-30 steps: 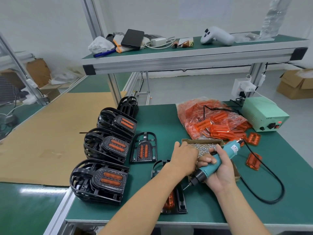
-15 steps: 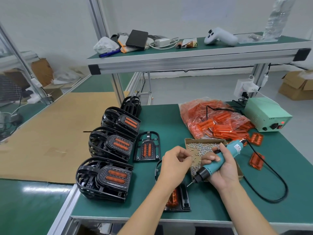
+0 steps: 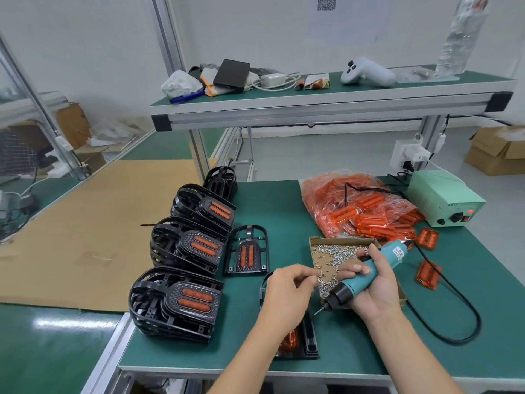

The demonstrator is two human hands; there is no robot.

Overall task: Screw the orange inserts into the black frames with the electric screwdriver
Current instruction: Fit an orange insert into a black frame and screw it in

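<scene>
My right hand [image 3: 372, 285] is wrapped around the teal-bodied electric screwdriver [image 3: 366, 275], gripping it mid-barrel; its long axis runs from the corded end, up and away to the right, down to the black nose and bit, which point low and to the left toward my other hand. My left hand [image 3: 287, 291] hovers just left of that bit, fingers curled in with the fingertips [image 3: 311, 278] pinched together as if on a small silver screw; the screw itself is too small for me to confirm.

Directly beneath and slightly nearer me than the left hand lies the black plastic frame with its orange translucent insert [image 3: 295, 341], flat on the green surface [image 3: 355, 354], largely hidden by my left wrist. Its long axis runs toward and away from me.

Just beyond both hands, touching the right one, sits the shallow cardboard tray of loose silver screws [image 3: 332, 253].

Judgement: the bit tip must swing down and left to reach the frame; the left hand is nearer the frame and should seat the screw first.
</scene>
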